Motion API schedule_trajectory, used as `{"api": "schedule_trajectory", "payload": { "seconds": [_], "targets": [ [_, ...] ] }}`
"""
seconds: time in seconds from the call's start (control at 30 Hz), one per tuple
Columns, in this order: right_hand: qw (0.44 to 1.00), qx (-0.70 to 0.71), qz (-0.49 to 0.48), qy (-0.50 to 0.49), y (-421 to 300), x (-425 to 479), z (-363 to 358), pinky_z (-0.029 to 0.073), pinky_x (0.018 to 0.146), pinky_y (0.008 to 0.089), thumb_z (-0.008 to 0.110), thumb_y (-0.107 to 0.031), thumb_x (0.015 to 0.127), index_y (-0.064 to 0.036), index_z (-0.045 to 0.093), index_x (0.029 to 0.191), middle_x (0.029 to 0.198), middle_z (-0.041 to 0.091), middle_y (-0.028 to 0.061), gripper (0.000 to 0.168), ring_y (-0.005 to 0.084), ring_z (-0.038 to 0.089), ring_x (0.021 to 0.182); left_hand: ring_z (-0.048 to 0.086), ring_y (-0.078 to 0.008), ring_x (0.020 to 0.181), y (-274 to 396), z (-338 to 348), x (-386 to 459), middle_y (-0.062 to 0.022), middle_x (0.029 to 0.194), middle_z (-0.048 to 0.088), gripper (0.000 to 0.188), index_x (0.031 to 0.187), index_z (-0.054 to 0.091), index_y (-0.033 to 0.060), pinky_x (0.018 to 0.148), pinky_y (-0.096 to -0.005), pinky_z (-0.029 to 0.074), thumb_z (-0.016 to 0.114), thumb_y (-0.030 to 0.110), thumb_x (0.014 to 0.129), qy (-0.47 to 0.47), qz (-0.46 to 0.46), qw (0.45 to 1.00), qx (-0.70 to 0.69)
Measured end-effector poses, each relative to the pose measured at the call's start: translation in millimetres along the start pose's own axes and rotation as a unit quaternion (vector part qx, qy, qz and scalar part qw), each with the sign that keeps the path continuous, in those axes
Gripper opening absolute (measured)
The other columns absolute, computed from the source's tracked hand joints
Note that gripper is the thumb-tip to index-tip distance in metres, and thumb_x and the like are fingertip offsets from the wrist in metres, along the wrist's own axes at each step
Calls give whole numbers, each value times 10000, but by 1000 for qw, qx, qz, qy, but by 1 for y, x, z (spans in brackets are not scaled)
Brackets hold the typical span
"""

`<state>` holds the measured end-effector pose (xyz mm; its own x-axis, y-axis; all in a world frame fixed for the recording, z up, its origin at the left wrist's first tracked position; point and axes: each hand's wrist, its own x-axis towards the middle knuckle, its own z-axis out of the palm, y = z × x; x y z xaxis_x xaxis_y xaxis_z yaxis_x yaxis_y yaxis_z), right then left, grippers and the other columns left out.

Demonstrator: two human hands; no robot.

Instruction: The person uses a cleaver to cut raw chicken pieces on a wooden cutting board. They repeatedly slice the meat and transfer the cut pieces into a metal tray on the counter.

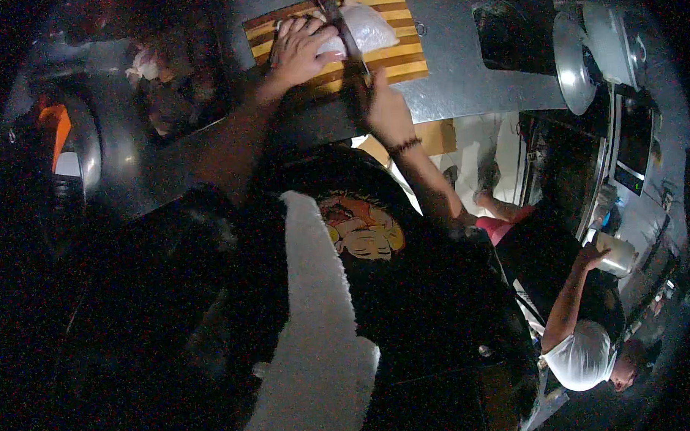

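Observation:
On a striped wooden cutting board (pixel 410 56) lies pale, glossy raw meat (pixel 372 29), possibly poultry. My left hand (pixel 305 50) presses on its left part with the fingers spread forward, covering much of that side. A knife (pixel 347 36) crosses the meat, its blade blurred and its tip near the top edge of the view. Its handle sits in my right hand (pixel 388 108), just off the board's near edge. Whether the blade has passed through the meat cannot be made out.
The board rests on a metal worktop (pixel 460 97). At left are a round metal vessel (pixel 95 150), an orange object (pixel 60 131) and a dim, cluttered area. Right hold a dark tray (pixel 513 41) and a metal bowl (pixel 573 65). Another person (pixel 583 355) holds a container (pixel 617 255).

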<state>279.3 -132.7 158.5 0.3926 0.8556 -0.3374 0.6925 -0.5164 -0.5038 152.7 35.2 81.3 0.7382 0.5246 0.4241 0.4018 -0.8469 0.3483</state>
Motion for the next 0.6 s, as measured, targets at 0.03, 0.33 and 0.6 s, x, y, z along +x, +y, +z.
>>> {"api": "schedule_trajectory", "payload": {
  "seconds": [0.03,0.33,0.6],
  "targets": [
    [1000,17,21,-14,13,-20,-2,455,639,563,498,-283,929,-6,379,1134,799,598,337,366,499,586,794,505,-264,1049,8,-5,3,-45,1079,576,355,1060,637,194,936,-429,335,655,401,771,26,0,1000,-5],
    [930,313,143,-129,9,-36,-14,492,570,494,582,-215,896,-55,420,1059,744,646,192,280,414,628,631,471,-306,1164,-31,-25,-41,-93,1190,551,441,1190,586,132,1062,-469,273,665,173,758,-34,14,987,-154],
    [998,43,-4,42,-19,-61,14,426,554,559,537,-296,931,-55,365,1069,707,594,281,327,491,584,688,474,-292,1178,-35,-35,-48,-68,1244,509,353,1143,598,146,1074,-506,254,660,242,809,32,50,992,-112]
  ]
}}
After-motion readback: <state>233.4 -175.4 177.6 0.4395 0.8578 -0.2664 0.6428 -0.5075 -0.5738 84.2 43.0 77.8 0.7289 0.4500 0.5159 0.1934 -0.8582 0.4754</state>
